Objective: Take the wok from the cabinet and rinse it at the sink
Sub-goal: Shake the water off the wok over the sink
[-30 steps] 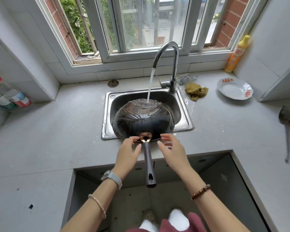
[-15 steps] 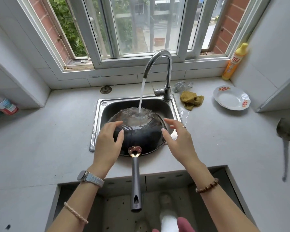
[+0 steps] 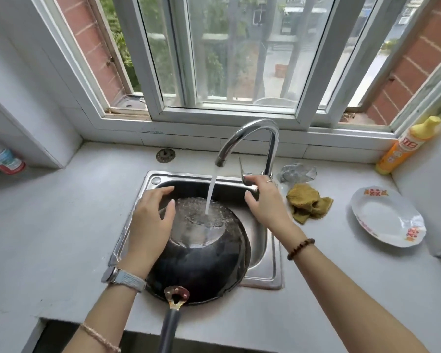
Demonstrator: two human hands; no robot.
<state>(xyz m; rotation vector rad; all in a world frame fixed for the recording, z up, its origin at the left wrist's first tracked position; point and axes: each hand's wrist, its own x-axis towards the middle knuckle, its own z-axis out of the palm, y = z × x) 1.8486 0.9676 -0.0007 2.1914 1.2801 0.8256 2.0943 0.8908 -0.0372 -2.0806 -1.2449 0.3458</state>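
Note:
The black wok (image 3: 209,263) lies upside down in the steel sink (image 3: 273,271), its long dark handle (image 3: 169,327) sticking out over the counter edge towards me. Water (image 3: 210,194) runs from the curved tap (image 3: 252,128) onto the wok's upturned bottom. My left hand (image 3: 150,220) rests with spread fingers on the wok's left side. My right hand (image 3: 265,200) is at the tap's base, fingers curled over the tap lever (image 3: 245,174) and thumb below it.
Right of the sink lie a yellow cloth (image 3: 308,202), a crumpled clear wrapper (image 3: 298,171), a white plate (image 3: 385,215) and an orange detergent bottle (image 3: 405,146). A drain strainer (image 3: 165,155) sits behind the sink. Bottles (image 3: 5,161) stand at far left. The cabinet below me is open.
Both hands left the wok's handle end and moved forward. The left went onto the wok's side and the right reached up to the tap lever. The view moved closer to the sink.

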